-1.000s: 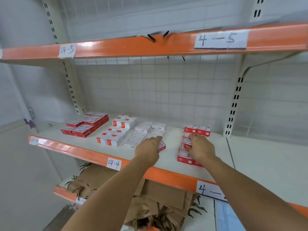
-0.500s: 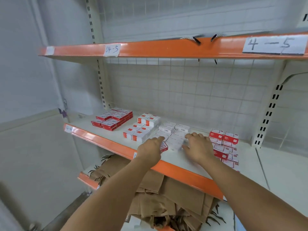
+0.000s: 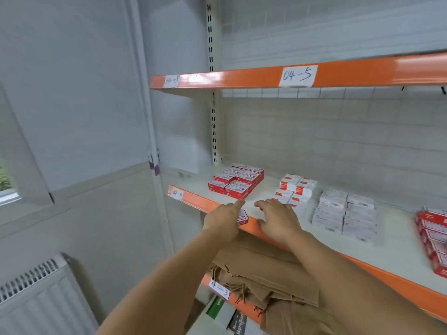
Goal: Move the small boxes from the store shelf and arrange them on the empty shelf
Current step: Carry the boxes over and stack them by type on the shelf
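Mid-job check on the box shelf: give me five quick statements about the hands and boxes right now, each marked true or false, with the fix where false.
1. The left hand holds a small red-and-white box at the front edge of the shelf. True.
2. The right hand is lifting a stack of boxes. False: its fingers are spread and it carries nothing.
3. The red boxes sit nearest the shelf's left end. True.
4. The pale white boxes are stacked on the upper shelf. False: they lie on the same shelf as the hands, right of the red-and-white group.
5. Brown paper bags lie on the shelf below. True.
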Tool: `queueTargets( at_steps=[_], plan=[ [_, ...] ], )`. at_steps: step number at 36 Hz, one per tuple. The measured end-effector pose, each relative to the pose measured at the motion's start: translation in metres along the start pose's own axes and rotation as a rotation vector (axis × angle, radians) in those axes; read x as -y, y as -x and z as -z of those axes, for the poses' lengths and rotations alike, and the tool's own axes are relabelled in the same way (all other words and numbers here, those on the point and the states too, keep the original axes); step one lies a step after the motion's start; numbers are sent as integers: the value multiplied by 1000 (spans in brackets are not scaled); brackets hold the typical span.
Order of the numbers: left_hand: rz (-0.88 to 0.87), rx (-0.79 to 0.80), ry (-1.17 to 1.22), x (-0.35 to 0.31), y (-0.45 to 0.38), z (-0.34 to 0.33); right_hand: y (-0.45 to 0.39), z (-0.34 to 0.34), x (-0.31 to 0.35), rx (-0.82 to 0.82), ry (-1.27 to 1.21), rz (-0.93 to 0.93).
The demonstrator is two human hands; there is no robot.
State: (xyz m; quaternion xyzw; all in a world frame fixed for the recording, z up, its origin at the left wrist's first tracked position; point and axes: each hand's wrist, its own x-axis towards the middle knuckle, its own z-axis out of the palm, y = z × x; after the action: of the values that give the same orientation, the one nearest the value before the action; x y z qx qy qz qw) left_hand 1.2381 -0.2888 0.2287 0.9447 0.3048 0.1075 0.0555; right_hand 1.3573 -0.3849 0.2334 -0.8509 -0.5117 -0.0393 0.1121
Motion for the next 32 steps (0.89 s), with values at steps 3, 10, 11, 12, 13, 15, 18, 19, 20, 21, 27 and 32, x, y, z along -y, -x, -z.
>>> queueTargets(
  at_steps=[3,10,11,12,13,15,18,19,20,21,27,32],
  plan=[
    [-18,-3,18,16,-10,2,-12,-7,20,18,-58,16],
    [-56,6,85,35,-46,-4,-48,-22,32,-25,-112,53],
    [-63,10,92,36,-51,-5,-53,-23,31,-36,-114,53],
    [-72,12,102,38,-58,-7,-60,-24,29,-48,-111,53],
    [-83,16,114,39,-63,-8,-65,-24,26,-56,-102,53],
    [-102,19,146,40,-72,-10,-75,-23,21,-71,-85,55],
    [-128,-24,155,47,-88,-10,-91,-24,13,-122,-91,42],
    [-128,-40,150,52,-94,-10,-96,-24,12,-142,-97,27],
    [-122,-46,144,56,-100,-11,-99,-24,9,-156,-103,7],
    [-108,-42,146,60,-105,-12,-102,-24,8,-164,-108,-10],
    [-101,-60,229,73,-130,-18,-118,-30,0,-186,-156,-92],
    [-178,-91,283,82,-151,-20,-134,-30,1,-170,-163,-158]
  ],
)
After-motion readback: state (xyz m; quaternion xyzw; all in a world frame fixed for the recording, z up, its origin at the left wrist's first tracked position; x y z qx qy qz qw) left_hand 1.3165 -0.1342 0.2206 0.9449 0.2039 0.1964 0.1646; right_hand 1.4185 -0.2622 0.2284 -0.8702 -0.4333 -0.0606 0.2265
